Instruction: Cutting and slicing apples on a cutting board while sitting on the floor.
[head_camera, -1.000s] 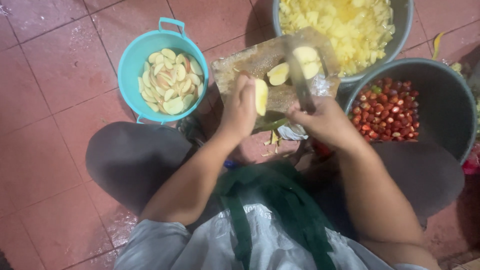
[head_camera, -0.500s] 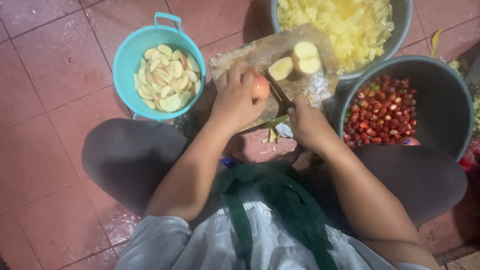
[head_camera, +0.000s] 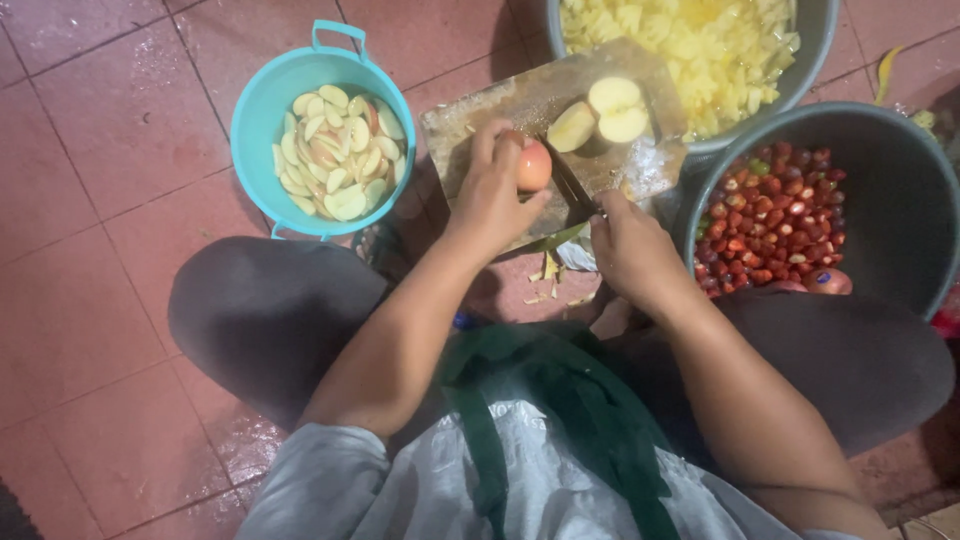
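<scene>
While the view looks straight down, the red tiled floor (head_camera: 110, 130) fills the left half of the frame, wet in patches. Large grey tub (head_camera: 900, 190) at right edge, holding small red fruits (head_camera: 775, 225). Second grey tub (head_camera: 800, 75) at top right, cut off by the frame, heaped with pale yellow chopped pieces (head_camera: 690, 45). Turquoise bucket (head_camera: 260, 110) at upper left of centre, containing pale apple slices (head_camera: 335, 150). Wooden cutting board (head_camera: 480, 115) at upper centre, between bucket and tubs, its far edge overlapping the yellow-filled tub. Two cut apple halves (head_camera: 600, 110) lie on the board's upper right part, cut faces up, touching each other. Left hand (head_camera: 490, 195) at centre: fingers curled, closed around a pinkish apple piece (head_camera: 533, 165), pressing it on the board just left of the halves. Right hand (head_camera: 635, 250) just right of centre: fingers wrapped shut around the handle of a knife (head_camera: 570, 185); the blade runs up-left, tip beside the held apple. Cannot tell whether blade touches fruit. Small peel scraps (head_camera: 548, 285) on the floor below the board.
</scene>
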